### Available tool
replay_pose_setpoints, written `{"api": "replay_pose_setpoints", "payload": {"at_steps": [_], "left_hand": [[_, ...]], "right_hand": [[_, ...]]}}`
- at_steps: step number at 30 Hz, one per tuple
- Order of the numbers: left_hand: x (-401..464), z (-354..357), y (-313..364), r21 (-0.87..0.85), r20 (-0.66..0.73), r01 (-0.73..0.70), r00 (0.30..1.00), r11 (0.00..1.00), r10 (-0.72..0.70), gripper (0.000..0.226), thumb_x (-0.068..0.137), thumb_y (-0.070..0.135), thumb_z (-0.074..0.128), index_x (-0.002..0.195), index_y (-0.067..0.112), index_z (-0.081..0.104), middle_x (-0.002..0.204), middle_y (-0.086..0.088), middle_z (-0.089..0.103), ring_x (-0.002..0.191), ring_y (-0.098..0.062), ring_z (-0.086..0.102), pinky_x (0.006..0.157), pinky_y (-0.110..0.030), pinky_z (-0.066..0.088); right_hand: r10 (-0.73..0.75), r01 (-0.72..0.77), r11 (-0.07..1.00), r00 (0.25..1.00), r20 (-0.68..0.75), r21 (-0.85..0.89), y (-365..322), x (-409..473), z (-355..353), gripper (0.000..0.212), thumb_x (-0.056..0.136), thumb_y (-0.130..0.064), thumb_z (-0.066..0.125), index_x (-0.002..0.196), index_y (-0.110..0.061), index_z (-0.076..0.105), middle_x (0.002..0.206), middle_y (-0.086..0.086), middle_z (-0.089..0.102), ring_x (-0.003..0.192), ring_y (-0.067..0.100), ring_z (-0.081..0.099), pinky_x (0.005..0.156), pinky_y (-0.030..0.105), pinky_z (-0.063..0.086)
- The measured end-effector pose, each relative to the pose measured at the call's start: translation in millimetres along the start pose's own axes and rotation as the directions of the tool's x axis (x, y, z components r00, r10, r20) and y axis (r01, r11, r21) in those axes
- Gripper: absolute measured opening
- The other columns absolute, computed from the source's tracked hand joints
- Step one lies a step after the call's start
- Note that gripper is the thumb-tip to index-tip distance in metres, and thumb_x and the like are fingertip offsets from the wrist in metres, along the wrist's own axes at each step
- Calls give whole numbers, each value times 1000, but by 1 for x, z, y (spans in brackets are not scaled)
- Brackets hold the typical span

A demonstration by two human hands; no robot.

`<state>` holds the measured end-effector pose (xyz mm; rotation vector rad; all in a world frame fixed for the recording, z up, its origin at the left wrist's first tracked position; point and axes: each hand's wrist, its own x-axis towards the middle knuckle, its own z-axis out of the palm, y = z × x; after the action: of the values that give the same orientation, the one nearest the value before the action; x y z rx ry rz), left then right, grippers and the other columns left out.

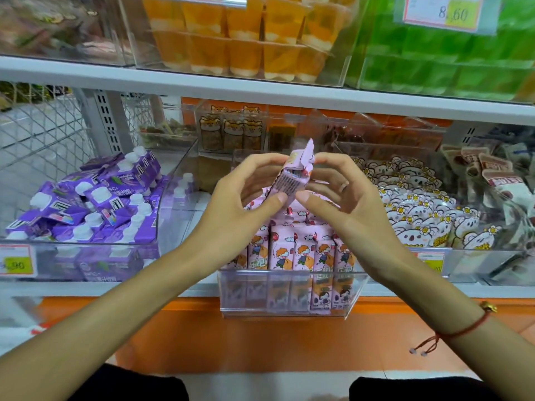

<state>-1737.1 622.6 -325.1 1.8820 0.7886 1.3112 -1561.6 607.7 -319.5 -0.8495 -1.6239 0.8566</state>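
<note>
A small pink snack packet [292, 176] is held up in front of the shelf, tilted, its printed back facing me. My left hand [243, 204] pinches its lower left side between thumb and fingers. My right hand [341, 198] pinches its right side, thumb at the bottom corner and fingers behind. Directly below stands a clear plastic bin [289, 311] with several upright pink packets [301, 253] showing a cartoon child.
A clear bin of purple pouches with white caps [95, 204] sits at the left, with a price tag [17, 264]. White flower-print bags [419, 209] fill a bin at the right. The upper shelf [260, 88] holds orange cups [237, 39] and green packs [451, 62].
</note>
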Motion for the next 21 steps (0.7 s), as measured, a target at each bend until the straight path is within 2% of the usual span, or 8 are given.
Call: {"api": "replay_pose_setpoints", "payload": {"at_steps": [4, 6, 8, 11, 14, 17, 21], "left_hand": [[0, 1, -6, 48, -23, 20, 1000, 999, -19, 41, 89, 15, 64, 122, 36, 52, 123, 16, 59, 117, 1, 54, 98, -21, 45], [0, 3, -6, 97, -57, 46, 998, 994, -41, 40, 84, 22, 70, 119, 36, 56, 117, 20, 58, 110, 2, 56, 90, -20, 47], [-1, 5, -3, 67, -52, 50, 998, 997, -47, 35, 83, 21, 73, 113, 34, 60, 106, 20, 64, 97, -1, 61, 76, -15, 50], [-1, 4, 3, -34, -77, 50, 996, 998, -53, 35, 83, 15, 72, 114, 28, 61, 103, 18, 70, 94, 0, 66, 72, -9, 50], [-1, 1, 3, -108, -147, 74, 985, 991, -90, 42, 81, 12, 73, 116, 26, 56, 105, 10, 70, 95, -2, 67, 76, -12, 50], [-1, 1, 3, -129, -207, 78, 973, 989, -104, 50, 79, 10, 75, 120, 25, 51, 108, 7, 68, 95, -4, 68, 75, -12, 50], [2, -4, 6, -75, -200, 61, 977, 995, -75, 34, 83, 12, 71, 114, 19, 61, 104, 7, 70, 95, 0, 66, 80, -13, 50]], "right_hand": [[-41, 37, 997, 997, -63, -63, -1, -1, 5, 32, 85, -13, 70, 111, -28, 57, 104, -4, 66, 97, 7, 65, 81, 17, 51], [-77, 64, 993, 990, -121, -104, -1, -1, 9, 31, 81, -14, 74, 104, -29, 59, 92, -10, 64, 84, 3, 65, 72, 14, 51], [-96, 79, 990, 984, -152, -119, -2, -1, 12, 28, 79, -17, 76, 100, -28, 61, 86, -12, 63, 78, 4, 64, 68, 15, 52], [-63, 53, 994, 993, -100, -95, -4, 0, 9, 24, 84, -22, 70, 107, -26, 63, 95, -12, 67, 89, 1, 64, 74, 14, 50], [50, -47, 993, 999, 21, -112, 1, 2, 4, 38, 86, -22, 66, 122, -28, 56, 114, -10, 63, 107, 4, 60, 88, 20, 50], [77, -70, 990, 996, 51, -124, 6, 2, 5, 32, 90, -10, 62, 118, -24, 57, 109, -4, 64, 98, 5, 62, 81, 17, 49], [56, -48, 983, 997, 43, -179, 10, 2, 1, 31, 91, -5, 61, 115, -25, 58, 109, -4, 64, 102, 4, 59, 86, 18, 50]]}}
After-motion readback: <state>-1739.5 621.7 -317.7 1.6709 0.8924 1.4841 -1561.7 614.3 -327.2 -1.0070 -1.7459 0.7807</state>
